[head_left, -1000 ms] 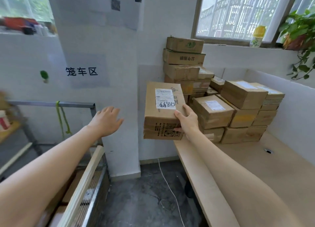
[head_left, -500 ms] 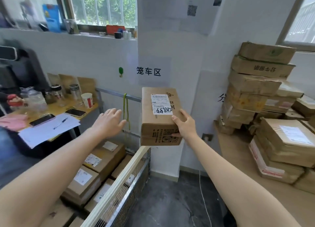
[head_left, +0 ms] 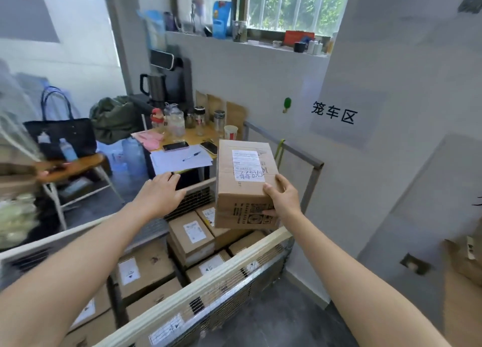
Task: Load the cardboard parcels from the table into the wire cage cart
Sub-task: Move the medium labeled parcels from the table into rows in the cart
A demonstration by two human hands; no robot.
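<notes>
**Holding a parcel over the cage cart**

The right hand (head_left: 283,203) grips a cardboard parcel (head_left: 243,185) at its near right corner. The thumb lies on the top face and the fingers are curled across the printed front. The parcel hangs in the air above the far right corner of the wire cage cart (head_left: 208,279), with its white shipping label (head_left: 247,165) facing up.

The left hand (head_left: 161,192) is spread wide and flat, palm down, and carries nothing. It is out over the cart's far edge, apart from the parcel. Its fingertips may be brushing the rail there, but from here I cannot tell.

Inside the cart, loaded parcels (head_left: 191,238) lie packed side by side with their labels up, from the near rail to the far side. Just beyond the far edge, a small table holds sheets of paper (head_left: 180,160) with a pen (head_left: 191,155) on them.
</notes>
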